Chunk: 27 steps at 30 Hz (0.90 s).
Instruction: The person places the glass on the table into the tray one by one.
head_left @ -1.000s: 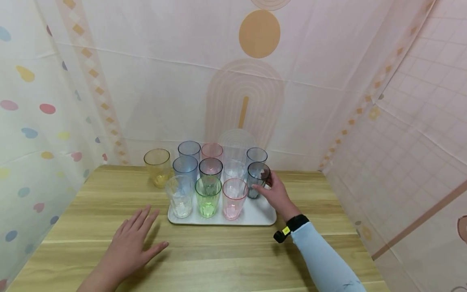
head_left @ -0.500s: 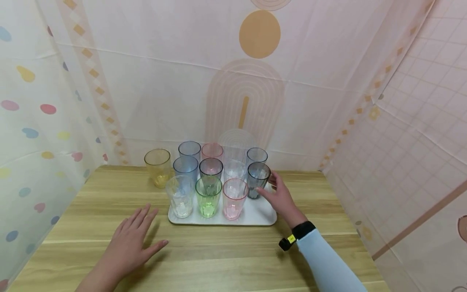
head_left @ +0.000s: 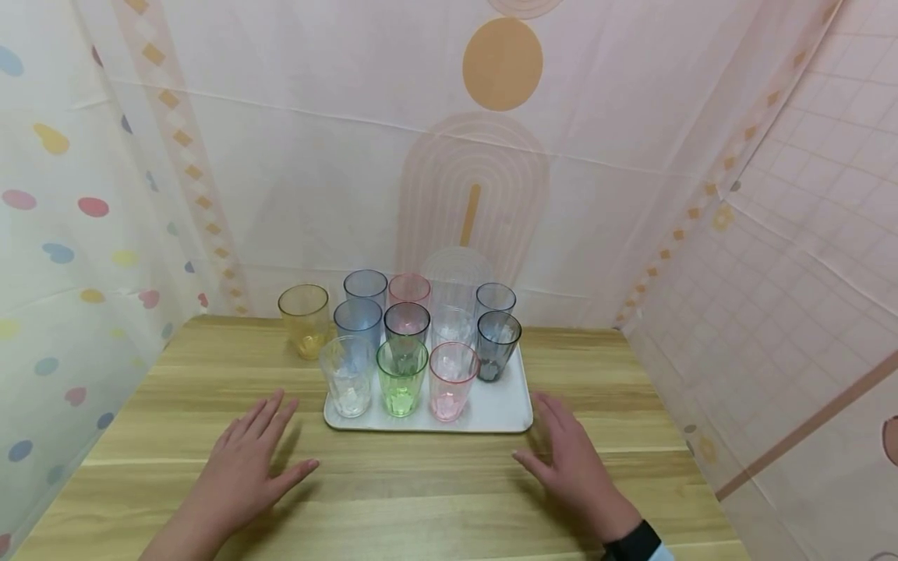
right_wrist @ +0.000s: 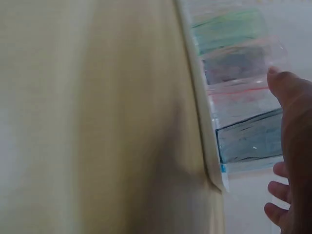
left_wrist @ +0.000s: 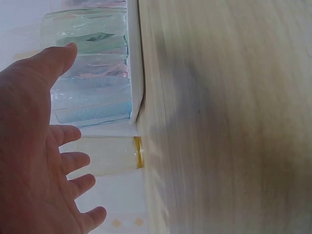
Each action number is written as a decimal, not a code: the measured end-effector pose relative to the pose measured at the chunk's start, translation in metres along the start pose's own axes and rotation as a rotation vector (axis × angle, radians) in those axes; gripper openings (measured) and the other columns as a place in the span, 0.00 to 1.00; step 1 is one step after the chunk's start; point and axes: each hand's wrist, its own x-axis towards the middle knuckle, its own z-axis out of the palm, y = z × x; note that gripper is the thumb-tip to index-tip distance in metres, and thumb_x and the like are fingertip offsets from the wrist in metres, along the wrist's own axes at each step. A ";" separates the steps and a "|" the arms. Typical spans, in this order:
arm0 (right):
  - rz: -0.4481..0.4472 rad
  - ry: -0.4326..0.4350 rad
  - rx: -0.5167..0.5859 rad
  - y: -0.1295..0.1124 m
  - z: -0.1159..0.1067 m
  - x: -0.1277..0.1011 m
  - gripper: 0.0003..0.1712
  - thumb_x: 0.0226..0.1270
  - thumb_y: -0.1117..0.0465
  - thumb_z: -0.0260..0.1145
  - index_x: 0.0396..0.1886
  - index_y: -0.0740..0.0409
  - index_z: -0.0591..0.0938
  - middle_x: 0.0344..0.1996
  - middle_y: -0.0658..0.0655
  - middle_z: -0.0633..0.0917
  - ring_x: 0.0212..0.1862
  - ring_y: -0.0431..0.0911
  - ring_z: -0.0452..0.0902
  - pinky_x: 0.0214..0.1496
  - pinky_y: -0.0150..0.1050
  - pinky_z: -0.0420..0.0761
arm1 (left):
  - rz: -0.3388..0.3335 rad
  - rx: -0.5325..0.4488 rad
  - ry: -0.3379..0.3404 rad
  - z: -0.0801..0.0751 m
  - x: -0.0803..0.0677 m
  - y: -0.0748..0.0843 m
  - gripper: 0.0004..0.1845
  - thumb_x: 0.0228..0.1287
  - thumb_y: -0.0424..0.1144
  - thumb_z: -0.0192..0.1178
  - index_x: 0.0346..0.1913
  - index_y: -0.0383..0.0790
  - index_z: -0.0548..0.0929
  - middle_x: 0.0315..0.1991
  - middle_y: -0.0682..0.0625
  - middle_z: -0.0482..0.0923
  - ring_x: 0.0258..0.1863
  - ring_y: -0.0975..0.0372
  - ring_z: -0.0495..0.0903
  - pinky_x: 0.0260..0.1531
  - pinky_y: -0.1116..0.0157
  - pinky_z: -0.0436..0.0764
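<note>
My left hand [head_left: 245, 467] is spread low over the table in front and to the left of a white tray [head_left: 501, 407], holding nothing. On the other side, my right hand [head_left: 575, 467] is apart from the tray's front right corner, fingers extended and nothing in them. Upright on the tray stand several clear tinted cups. The front row has a colourless cup [head_left: 348, 389], a green cup [head_left: 401, 389] and a pink cup [head_left: 451, 393]. A smoky grey cup [head_left: 496, 354] stands at the right, nearest my right hand; the right wrist view also shows this grey cup [right_wrist: 251, 139].
A yellow cup [head_left: 304, 319] stands off the tray, to its left. Behind the front row are a blue cup [head_left: 356, 323], a dark-rimmed cup [head_left: 407, 323] and more cups, partly hidden. A patterned cloth [head_left: 337, 187] hangs behind the wooden table [head_left: 421, 499].
My right hand has let go of the smoky grey cup and drawn back toward the front right. That cup stays upright on the tray. My left hand has barely moved.
</note>
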 end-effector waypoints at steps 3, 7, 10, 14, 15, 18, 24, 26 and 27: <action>-0.091 0.032 -0.114 -0.001 0.000 -0.013 0.59 0.67 0.40 0.83 0.88 0.56 0.65 0.82 0.63 0.72 0.81 0.62 0.68 0.78 0.67 0.72 | 0.002 -0.002 0.008 0.000 -0.001 0.000 0.57 0.68 0.68 0.73 0.86 0.35 0.64 0.85 0.30 0.59 0.80 0.30 0.61 0.72 0.24 0.63; -0.148 0.077 -0.183 0.000 0.004 -0.027 0.60 0.64 0.39 0.83 0.88 0.57 0.66 0.80 0.64 0.73 0.80 0.62 0.70 0.76 0.66 0.75 | -0.001 -0.001 0.006 0.001 -0.003 0.000 0.57 0.68 0.68 0.73 0.87 0.36 0.63 0.85 0.31 0.59 0.80 0.31 0.61 0.72 0.24 0.63; -0.134 0.087 -0.195 -0.001 0.006 -0.036 0.59 0.65 0.37 0.83 0.87 0.59 0.68 0.81 0.63 0.73 0.79 0.62 0.70 0.74 0.66 0.76 | 0.009 -0.010 0.019 0.002 -0.004 -0.002 0.57 0.67 0.67 0.74 0.86 0.36 0.64 0.85 0.31 0.60 0.79 0.30 0.62 0.70 0.24 0.65; -0.097 0.089 -0.169 -0.001 0.008 -0.043 0.57 0.67 0.38 0.81 0.86 0.58 0.69 0.82 0.61 0.72 0.80 0.61 0.69 0.75 0.67 0.75 | 0.020 -0.108 0.078 -0.001 -0.001 -0.009 0.52 0.66 0.60 0.79 0.83 0.35 0.69 0.82 0.28 0.63 0.74 0.27 0.67 0.65 0.22 0.70; -0.091 0.095 -0.160 -0.001 0.008 -0.044 0.56 0.67 0.39 0.81 0.86 0.58 0.69 0.82 0.61 0.72 0.80 0.61 0.69 0.75 0.68 0.75 | 0.013 -0.147 0.102 -0.003 0.002 -0.012 0.50 0.65 0.57 0.80 0.81 0.34 0.71 0.81 0.27 0.65 0.73 0.27 0.68 0.63 0.22 0.71; -0.077 0.112 -0.134 -0.001 0.007 -0.046 0.55 0.68 0.40 0.81 0.86 0.57 0.69 0.82 0.61 0.72 0.79 0.62 0.70 0.75 0.69 0.75 | -0.075 -0.264 0.153 -0.009 0.013 -0.029 0.45 0.69 0.50 0.79 0.79 0.33 0.71 0.76 0.26 0.69 0.69 0.27 0.72 0.59 0.21 0.73; -0.068 0.098 -0.141 -0.001 0.005 -0.047 0.56 0.68 0.38 0.80 0.87 0.56 0.67 0.83 0.62 0.71 0.80 0.62 0.69 0.74 0.68 0.75 | -0.274 -0.426 0.179 -0.021 0.060 -0.080 0.45 0.80 0.54 0.69 0.82 0.26 0.63 0.74 0.22 0.65 0.68 0.26 0.71 0.60 0.25 0.75; -0.072 0.097 -0.142 -0.002 0.006 -0.048 0.56 0.68 0.38 0.81 0.86 0.58 0.68 0.83 0.62 0.71 0.80 0.62 0.69 0.74 0.68 0.76 | -0.303 -0.467 0.184 -0.022 0.080 -0.097 0.47 0.80 0.55 0.68 0.82 0.25 0.61 0.76 0.21 0.63 0.70 0.26 0.69 0.64 0.26 0.73; -0.073 0.097 -0.143 -0.002 0.006 -0.048 0.56 0.68 0.38 0.81 0.86 0.58 0.69 0.83 0.62 0.71 0.80 0.62 0.70 0.74 0.68 0.76 | -0.309 -0.482 0.184 -0.021 0.089 -0.105 0.48 0.80 0.56 0.67 0.83 0.25 0.60 0.77 0.22 0.62 0.71 0.26 0.68 0.66 0.27 0.72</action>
